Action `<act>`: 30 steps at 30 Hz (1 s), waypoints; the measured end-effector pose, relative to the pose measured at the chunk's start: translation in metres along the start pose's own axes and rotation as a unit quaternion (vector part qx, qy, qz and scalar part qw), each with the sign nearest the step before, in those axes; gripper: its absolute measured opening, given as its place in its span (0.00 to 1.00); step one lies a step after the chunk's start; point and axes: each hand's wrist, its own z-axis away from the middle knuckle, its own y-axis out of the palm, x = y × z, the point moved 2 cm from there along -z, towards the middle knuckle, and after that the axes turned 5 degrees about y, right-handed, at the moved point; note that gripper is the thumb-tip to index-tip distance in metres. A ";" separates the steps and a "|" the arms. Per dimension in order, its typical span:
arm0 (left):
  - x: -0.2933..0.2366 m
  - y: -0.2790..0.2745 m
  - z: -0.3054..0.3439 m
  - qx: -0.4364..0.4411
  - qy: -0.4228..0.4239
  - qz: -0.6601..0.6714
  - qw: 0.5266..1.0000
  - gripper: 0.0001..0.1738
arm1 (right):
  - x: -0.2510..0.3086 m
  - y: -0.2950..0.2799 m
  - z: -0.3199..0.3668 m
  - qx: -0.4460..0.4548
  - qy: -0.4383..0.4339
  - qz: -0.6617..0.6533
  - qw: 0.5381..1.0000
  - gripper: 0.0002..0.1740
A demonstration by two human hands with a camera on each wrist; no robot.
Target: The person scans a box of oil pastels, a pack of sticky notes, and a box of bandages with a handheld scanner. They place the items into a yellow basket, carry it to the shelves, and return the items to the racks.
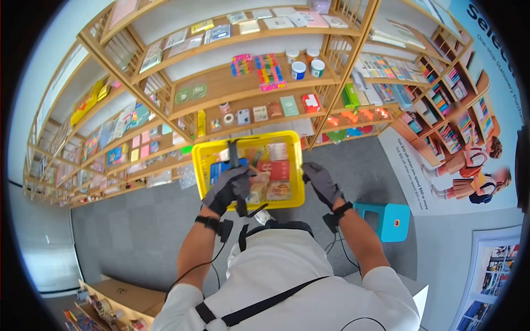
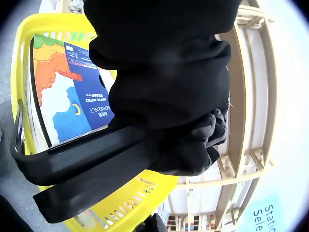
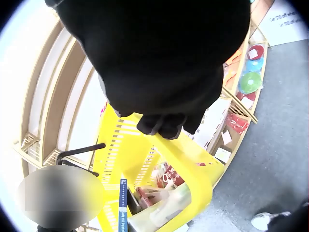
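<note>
Here we are over the yellow basket (image 1: 298,190), which sits at the middle of our view, just in front of our body and close to the wooden shelves (image 1: 221,102)! Our left hand (image 1: 231,185), in a grey and black glove, has its fingers wrapped round the black handles (image 1: 233,151) across the basket's left part. Over on the right side, our right hand (image 1: 323,185) has its fingers curled over the yellow rim; where that thumb presses, we cannot tell. And look inside: a blue box of soft oil pastels (image 2: 79,92) leans by the left wall, a red pack (image 1: 275,170) lies towards the right, and smaller packs are crowded about them. Ahead of us the shelves carry cards, notebooks and four lidded tubs (image 1: 298,70), while a teal stool (image 1: 396,222) stands on the grey floor, to the right of our right hand
</note>
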 end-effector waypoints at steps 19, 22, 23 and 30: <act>0.163 0.132 0.027 -0.063 -0.013 -0.170 0.983 0.18 | -0.071 0.033 0.168 0.175 -0.136 0.310 0.925 0.23; 0.183 0.144 0.038 -0.081 -0.013 -0.220 0.972 0.18 | -0.127 0.055 0.167 0.216 -0.104 0.229 0.943 0.19; 0.184 0.152 0.039 -0.080 -0.021 -0.240 0.967 0.18 | -0.144 0.070 0.170 0.205 -0.128 0.203 0.949 0.19; 0.196 0.152 0.044 -0.105 -0.013 -0.273 0.956 0.16 | -0.071 0.050 0.198 0.178 -0.058 0.371 0.910 0.21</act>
